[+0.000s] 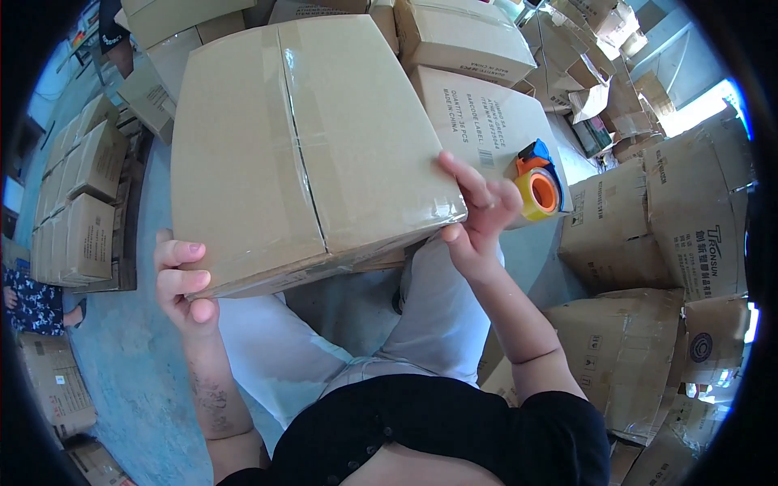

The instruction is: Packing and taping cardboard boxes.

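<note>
Taped carton (243,154) was gripped at its two near corners

From my remote station I had the left hand (185,279) pinching the carton's near left corner, fingertips laid over the edge and thumb tucked low beside it. The right hand (480,212) clasped the near right corner, fingers bent against the side and thumb by the lower edge. The carton sat tilted in front of the body, its near edge over the white trousers (284,348); I could not tell whether anything bore it from below. Clear tape (298,138) ran along its top seam.

Just beyond the right hand, an orange, yellow and blue tape dispenser (539,188) lay on a printed carton (486,121). Farther right I saw large, worn cartons (616,219) piled close together. Well off to the left, stacked boxes (89,231) stood on a pallet (128,235) upon the bluish floor (150,364), and another person in dark patterned clothing (36,300) was near them.
</note>
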Tool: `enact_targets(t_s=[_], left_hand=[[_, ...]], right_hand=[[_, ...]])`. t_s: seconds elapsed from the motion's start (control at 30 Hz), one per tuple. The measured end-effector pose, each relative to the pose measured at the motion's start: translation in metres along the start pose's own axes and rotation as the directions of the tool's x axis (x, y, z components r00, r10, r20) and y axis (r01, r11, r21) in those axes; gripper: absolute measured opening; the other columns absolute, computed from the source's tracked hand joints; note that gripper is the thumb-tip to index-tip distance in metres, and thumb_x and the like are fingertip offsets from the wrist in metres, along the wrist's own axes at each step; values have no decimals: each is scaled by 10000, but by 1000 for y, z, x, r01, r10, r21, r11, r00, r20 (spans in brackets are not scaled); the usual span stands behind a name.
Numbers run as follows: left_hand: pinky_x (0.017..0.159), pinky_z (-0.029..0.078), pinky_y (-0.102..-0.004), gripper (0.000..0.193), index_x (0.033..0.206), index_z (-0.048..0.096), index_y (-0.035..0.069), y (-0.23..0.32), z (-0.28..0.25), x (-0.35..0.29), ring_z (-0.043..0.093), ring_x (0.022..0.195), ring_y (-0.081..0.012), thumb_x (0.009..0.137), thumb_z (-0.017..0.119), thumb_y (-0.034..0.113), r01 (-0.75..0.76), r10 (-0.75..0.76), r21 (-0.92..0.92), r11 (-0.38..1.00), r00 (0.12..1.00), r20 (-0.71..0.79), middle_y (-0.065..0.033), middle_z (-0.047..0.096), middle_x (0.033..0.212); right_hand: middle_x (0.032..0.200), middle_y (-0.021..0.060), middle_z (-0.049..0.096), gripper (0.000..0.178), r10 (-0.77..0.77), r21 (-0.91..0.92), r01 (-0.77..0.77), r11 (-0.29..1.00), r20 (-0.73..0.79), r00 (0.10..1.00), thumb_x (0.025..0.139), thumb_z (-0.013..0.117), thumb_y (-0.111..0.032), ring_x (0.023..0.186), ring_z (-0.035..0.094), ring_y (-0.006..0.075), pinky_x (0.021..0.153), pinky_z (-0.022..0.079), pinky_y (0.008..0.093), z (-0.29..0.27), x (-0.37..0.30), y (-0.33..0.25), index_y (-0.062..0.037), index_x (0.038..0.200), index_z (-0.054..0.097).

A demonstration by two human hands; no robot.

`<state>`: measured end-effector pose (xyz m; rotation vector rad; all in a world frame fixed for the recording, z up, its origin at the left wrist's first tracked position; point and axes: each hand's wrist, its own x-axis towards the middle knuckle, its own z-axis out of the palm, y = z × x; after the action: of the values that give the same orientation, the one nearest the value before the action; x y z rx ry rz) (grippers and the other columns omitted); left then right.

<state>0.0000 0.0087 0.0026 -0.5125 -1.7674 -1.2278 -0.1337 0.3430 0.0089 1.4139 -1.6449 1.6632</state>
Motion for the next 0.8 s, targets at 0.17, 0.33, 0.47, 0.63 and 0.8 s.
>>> enact_targets(t_s=[0.17,0.33,0.47,0.63,0.8], left_hand=[[778,425,-335,476,998,599,202,1,-17,2,494,914,-213,832,612,647,-34,11,129,991,984,179,-39,598,1193],[880,461,-388,621,1174,595,187,6,11,-10,541,1075,-280,778,638,663,60,-54,217,974,998,-36,-89,585,1253],[971,446,-369,863,1377,470,58,-48,-37,-109,506,1201,-199,776,705,630,593,-600,121,796,799,34,-96,562,1274],[974,456,-345,617,1295,519,28,-54,3,-139,546,1170,-208,815,816,278,743,-749,92,663,661,57,-81,612,1218],[966,470,-380,620,1274,551,15,-25,7,-112,594,1141,-239,748,847,158,649,-698,259,715,689,197,-120,631,1231]], right_hand=[[1617,234,116,1083,379,166,-399,902,140,915,759,793,-463,1480,225,309,1177,212,445,-13,-6,1,-99,1507,99],[1594,184,207,1060,457,-4,-466,885,210,864,793,826,-343,1465,249,294,1181,206,433,-11,-23,0,-70,1530,115],[1438,137,442,803,753,-60,-810,583,413,512,823,812,-195,1334,411,236,1122,328,381,-2,-41,15,-12,1446,339],[1273,106,594,631,813,24,-887,460,389,433,836,797,-157,1204,519,194,1041,428,359,19,-85,29,23,1345,471],[1221,90,621,517,831,141,-885,444,303,465,881,753,-149,1123,580,183,974,482,350,46,-111,25,10,1308,508]])
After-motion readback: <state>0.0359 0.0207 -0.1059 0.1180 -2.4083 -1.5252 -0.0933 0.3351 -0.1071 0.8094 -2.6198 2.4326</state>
